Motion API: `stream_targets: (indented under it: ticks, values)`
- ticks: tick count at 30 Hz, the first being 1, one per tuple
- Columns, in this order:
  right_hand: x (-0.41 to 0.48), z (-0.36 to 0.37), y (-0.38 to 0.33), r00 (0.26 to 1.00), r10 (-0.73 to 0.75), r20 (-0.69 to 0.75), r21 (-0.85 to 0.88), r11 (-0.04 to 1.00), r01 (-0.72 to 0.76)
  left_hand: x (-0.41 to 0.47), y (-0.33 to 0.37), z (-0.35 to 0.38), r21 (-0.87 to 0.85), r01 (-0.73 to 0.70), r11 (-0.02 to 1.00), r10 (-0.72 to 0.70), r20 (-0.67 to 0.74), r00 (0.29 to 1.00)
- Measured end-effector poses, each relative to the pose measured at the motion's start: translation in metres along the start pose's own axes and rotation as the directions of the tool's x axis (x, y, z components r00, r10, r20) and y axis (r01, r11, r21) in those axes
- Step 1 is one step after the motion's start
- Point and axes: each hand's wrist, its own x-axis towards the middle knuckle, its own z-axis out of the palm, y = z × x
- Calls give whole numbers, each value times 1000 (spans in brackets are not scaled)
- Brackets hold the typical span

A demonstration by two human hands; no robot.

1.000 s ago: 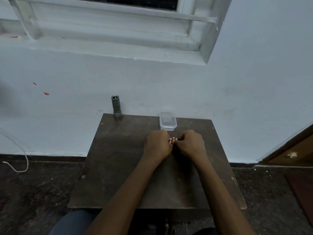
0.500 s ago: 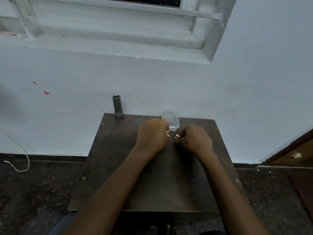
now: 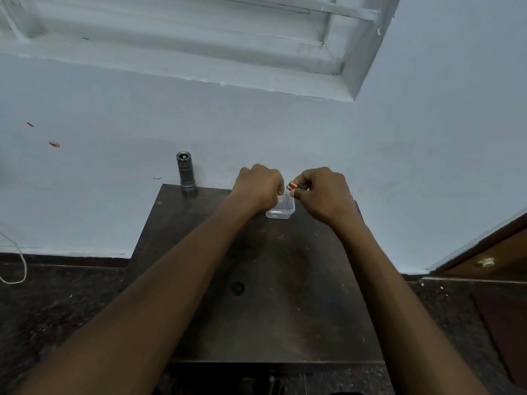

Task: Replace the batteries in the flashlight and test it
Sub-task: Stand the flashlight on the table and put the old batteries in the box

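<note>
Our right hand (image 3: 322, 195) pinches the batteries (image 3: 294, 186), long axis lying left-right, above the clear tub (image 3: 281, 211); our left hand (image 3: 259, 189) is curled, contents can't tell, and is nearer the flashlight (image 3: 186, 173), upright at the table's (image 3: 285, 315) far-left corner.

Flashlight (image 3: 186, 173): grey metal, banded with darker rings. Batteries (image 3: 293, 186): copper-orange at one end, black at the other. Container (image 3: 281, 210): clear, colourless. Tabletop (image 3: 285, 303): dark brown. Wall (image 3: 399, 166): pale blue-white, two red marks. Floor (image 3: 57, 309): dark, speckled.
</note>
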Motion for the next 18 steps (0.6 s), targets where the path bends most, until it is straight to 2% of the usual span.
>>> stream_targets:
  ticks: [5,13,18]
  values:
    - [1,12,5,1000,-16,1,53,998,16,-1,-8,1,-94,27,995,-25,26,999]
    - [3,18,8,999,-48,15,68,997,47,4,-3,-5,-26,41,999,-40,49,998]
    - [5,16,11,999,-45,24,61,997,43,6,1,-10,-83,39,996,-36,39,999]
